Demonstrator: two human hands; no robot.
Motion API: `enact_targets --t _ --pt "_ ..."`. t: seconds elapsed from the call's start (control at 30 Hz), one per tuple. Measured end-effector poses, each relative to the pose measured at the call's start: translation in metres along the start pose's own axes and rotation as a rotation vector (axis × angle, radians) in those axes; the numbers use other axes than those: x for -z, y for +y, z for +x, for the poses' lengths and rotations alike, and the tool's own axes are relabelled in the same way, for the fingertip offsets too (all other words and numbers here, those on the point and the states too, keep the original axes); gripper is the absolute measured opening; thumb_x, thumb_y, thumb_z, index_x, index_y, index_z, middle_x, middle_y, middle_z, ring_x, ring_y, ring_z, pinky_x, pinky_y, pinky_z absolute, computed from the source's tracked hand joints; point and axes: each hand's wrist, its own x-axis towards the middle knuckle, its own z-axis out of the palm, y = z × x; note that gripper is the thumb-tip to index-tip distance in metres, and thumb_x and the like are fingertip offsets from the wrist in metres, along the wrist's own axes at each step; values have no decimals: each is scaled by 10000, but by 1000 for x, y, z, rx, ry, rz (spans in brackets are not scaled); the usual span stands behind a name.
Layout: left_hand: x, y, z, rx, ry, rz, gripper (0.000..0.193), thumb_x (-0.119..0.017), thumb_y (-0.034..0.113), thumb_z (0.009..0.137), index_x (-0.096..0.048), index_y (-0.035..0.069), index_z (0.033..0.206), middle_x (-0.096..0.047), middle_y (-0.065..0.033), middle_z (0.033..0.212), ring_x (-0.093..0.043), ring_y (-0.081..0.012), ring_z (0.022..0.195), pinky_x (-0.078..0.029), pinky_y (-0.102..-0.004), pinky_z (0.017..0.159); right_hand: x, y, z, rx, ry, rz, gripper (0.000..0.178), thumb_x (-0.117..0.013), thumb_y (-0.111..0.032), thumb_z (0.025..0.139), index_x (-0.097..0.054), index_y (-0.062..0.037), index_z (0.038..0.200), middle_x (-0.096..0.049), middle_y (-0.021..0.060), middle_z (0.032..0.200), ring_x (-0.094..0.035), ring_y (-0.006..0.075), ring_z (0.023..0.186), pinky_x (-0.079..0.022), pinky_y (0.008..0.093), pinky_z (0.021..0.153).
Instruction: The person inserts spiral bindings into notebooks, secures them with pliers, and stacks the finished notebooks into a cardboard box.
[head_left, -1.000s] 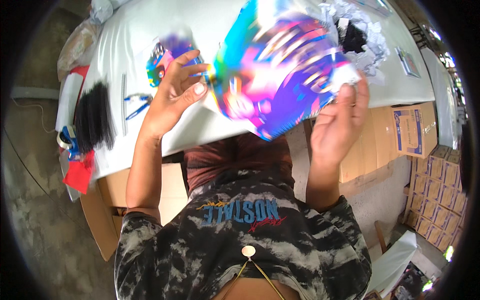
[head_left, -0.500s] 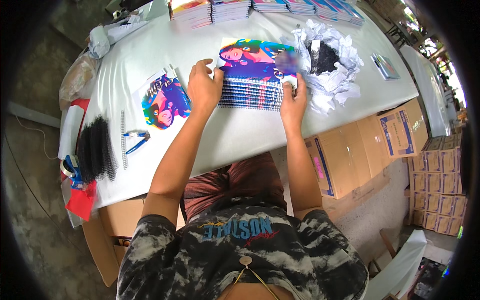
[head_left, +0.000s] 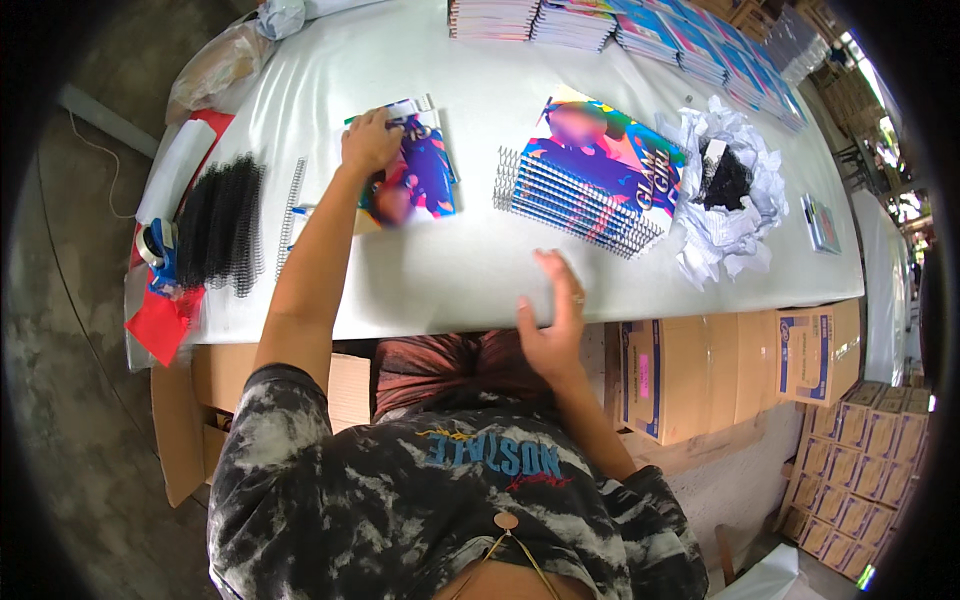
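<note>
My left hand grips the upper left edge of a small stack of colourful printed notebook covers or pages, its fingers curled over the top. My right hand is empty above the table's front edge, fingers apart. Beyond it lies a fanned pile of spiral notebooks with a purple, pink and green illustrated cover. Their wire coils overlap in rows toward me, and no hand touches them. Beside my left forearm lies a loose metal coil. A blue-handled tool is mostly hidden by that forearm.
Black wire coils lie at the left, beside a blue tape dispenser and red sheet. Crumpled white paper holds black coils at the right. Notebook stacks line the far edge; cardboard boxes stand below the table.
Both hands have let go of the notebook pile. My left hand has moved left onto the small stack, which has turned; my right hand has drawn back toward me. The view has also turned.
</note>
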Motion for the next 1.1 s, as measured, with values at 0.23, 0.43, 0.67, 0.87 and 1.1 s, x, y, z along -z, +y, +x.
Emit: enact_targets --t 0.23,0.43,0.67,0.87,1.1 --pt "21 65 -115 -290 -46 122 535 -503 294 835 -436 31 1296 -446 -206 1327 -424 -375 1225 -344 -435 1018 -30 -6 -17 46 -465 -315 899 -769 -286 658 -303 -113 1407 -246 150 1464 -241 344 1345 -232 483 1044" --pt "58 89 -215 -375 -255 0 612 -544 368 847 -389 22 1327 -367 -235 1375 -334 -438 1270 -294 -485 1042 -26 13 -35 300 -272 -171 323 -608 7 691 -671 -97 990 -644 11 1087 -556 209 1114 -363 417 990" --pt "119 109 -265 -407 -332 -58 366 -582 148 802 -533 68 1156 -623 -168 1018 -647 -311 791 -526 -374 673 -5 -21 22 254 -287 72 315 -722 9 625 -624 -57 917 -659 79 997 -619 257 983 -476 366 870" --pt "181 83 -235 -104 -55 -1034 175 -639 89 850 -628 21 1010 -674 -83 821 -605 -119 713 -482 -251 674 -3 -20 61 -271 189 873 465 -728 26 693 -546 7 1120 -656 118 1003 -624 217 935 -481 330 853" --pt "65 57 -208 37 -204 -1220 259 -615 -17 801 -562 -1 1054 -625 -46 989 -567 -122 914 -441 -277 837 -18 32 34 -447 -78 811 240 -719 41 720 -634 6 941 -667 73 892 -628 120 802 -509 268 732"
